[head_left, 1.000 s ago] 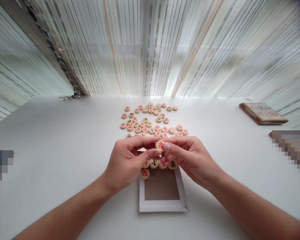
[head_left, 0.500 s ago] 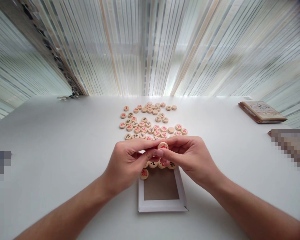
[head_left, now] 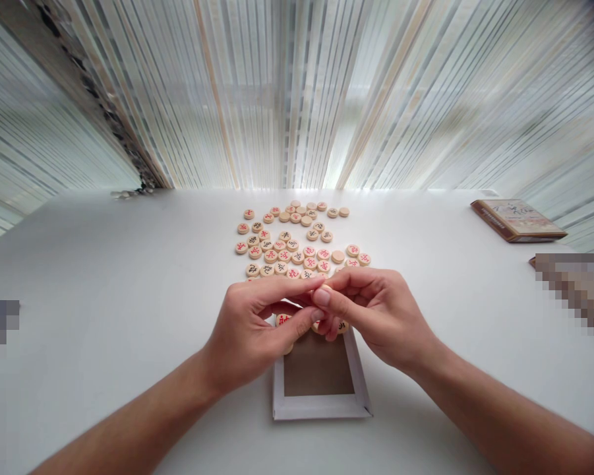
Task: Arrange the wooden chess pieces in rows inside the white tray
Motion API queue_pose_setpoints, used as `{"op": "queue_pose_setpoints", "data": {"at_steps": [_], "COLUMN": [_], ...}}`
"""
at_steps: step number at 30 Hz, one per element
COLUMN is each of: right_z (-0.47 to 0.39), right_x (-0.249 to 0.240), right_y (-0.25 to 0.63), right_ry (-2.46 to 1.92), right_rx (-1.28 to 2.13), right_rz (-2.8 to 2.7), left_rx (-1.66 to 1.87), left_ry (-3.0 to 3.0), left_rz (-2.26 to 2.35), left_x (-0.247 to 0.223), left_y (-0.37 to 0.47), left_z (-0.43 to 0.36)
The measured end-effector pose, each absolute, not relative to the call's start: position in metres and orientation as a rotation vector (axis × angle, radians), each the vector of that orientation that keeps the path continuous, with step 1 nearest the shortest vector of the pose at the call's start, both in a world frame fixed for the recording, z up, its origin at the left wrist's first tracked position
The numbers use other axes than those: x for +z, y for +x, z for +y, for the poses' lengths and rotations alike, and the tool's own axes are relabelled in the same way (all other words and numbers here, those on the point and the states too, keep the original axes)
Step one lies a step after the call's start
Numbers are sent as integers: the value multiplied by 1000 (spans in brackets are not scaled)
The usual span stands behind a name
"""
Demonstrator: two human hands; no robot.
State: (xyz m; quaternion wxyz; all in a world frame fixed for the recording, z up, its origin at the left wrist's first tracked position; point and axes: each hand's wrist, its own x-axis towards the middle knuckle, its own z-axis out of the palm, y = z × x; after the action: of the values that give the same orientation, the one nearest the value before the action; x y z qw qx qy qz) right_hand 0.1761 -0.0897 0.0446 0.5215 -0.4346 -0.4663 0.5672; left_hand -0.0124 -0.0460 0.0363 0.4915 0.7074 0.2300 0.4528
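Note:
Over the far part of a shallow white box [head_left: 322,407] with a brown bottom, my two hands meet. A round wooden piece [head_left: 327,288] is pinched between the thumb and fingers of my right hand [head_left: 376,316], mostly covered by them. My left hand [head_left: 257,323] touches it with its fingertips, thumb just below; whether it grips the piece too is hidden. Beneath the hands, several wooden discs lie at the box's far end, one with a red character [head_left: 283,320] showing beside my left thumb.
Many round pieces with red or black characters [head_left: 270,256] are spread on the white table [head_left: 128,284] beyond the hands. A flat brown picture box [head_left: 521,220] lies at the far right, a blurred item [head_left: 576,290] nearer. Striped curtains [head_left: 257,92] hang behind.
The piece between my hands has turned, so its red character no longer shows. My right fingers and thumb have shifted over it, and my left thumb has moved slightly down and right.

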Motion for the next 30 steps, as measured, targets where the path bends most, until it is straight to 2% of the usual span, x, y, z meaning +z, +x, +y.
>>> {"op": "queue_pose_setpoints", "data": {"at_steps": [13, 30], "right_z": [-87, -86], "right_x": [44, 32], "right_y": [176, 179], "right_ry": [-943, -1052], "right_rx": [1412, 704], "right_rz": [-1152, -1481], "left_rx": [1086, 1178], "left_ry": [1518, 1601], "left_rz": [606, 703], "left_x": [42, 31], "left_y": [-10, -12], "left_z": [-44, -43]}}
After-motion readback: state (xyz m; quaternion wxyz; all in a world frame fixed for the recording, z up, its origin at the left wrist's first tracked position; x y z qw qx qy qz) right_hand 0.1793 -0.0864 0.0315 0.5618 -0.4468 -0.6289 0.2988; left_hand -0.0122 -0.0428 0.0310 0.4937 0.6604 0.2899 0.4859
